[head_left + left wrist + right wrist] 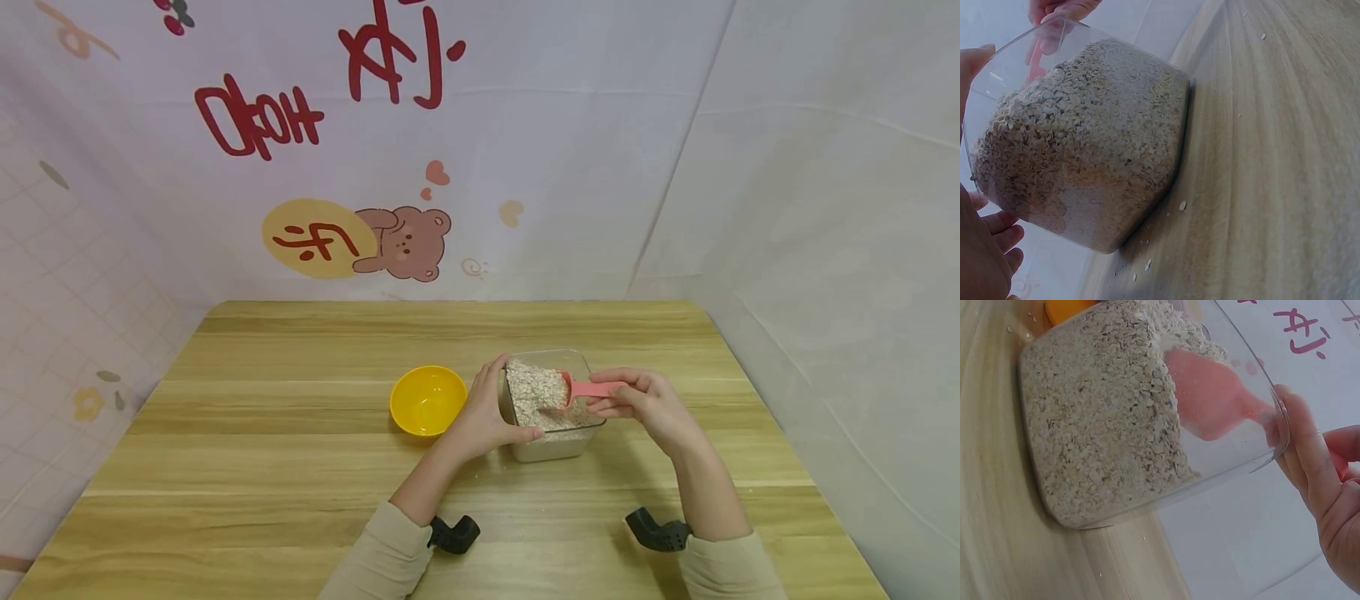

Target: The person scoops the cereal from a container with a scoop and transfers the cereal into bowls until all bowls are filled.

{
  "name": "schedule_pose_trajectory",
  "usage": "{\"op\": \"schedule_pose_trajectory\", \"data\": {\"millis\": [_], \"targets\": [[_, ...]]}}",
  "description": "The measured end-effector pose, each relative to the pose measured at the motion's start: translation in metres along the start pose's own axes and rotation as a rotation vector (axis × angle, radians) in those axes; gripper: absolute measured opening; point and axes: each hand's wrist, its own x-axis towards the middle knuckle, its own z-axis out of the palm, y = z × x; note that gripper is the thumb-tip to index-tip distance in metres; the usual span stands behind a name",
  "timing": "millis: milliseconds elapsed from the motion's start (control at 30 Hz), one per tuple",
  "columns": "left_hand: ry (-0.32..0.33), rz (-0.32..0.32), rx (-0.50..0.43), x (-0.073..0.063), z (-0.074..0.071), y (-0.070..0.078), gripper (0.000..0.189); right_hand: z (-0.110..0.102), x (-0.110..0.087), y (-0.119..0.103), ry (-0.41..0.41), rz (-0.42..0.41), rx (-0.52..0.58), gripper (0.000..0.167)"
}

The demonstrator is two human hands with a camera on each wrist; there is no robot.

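Observation:
A clear plastic container (551,447) of rolled oats (534,390) stands on the wooden table, its oats heaped higher toward the left side. My left hand (480,417) grips its left side, with the thumb along the near rim. In my right hand (647,402) is the handle of a pink scoop (596,389), held between thumb and fingers over the right rim. The scoop's bowl (1207,394) is inside the container, against the oats; its front edge is partly buried. Just left of my left hand sits a yellow bowl (427,400) with no oats visible in it.
A few loose oat flakes (1182,205) lie on the table (262,467) beside the container. White printed cloth (570,192) hangs behind the table and along both sides. Black wrist-camera mounts (453,534) stick out inward from both wrists, low over the table.

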Motion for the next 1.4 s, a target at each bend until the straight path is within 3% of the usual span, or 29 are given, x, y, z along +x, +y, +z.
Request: {"op": "schedule_pose_trajectory", "data": {"millis": [300, 967, 1400], "targets": [[0.003, -0.005, 0.007, 0.000, 0.000, 0.001, 0.118, -0.007, -0.003, -0.002, 0.041, -0.008, 0.057, 0.032], [-0.002, 0.016, 0.005, 0.000, -0.001, -0.001, 0.121, -0.016, -0.005, 0.000, -0.009, -0.096, 0.245, 0.024], [-0.024, 0.022, 0.043, -0.001, -0.004, 0.000, 0.126, -0.015, -0.007, -0.002, -0.011, -0.113, 0.310, 0.030]]}}
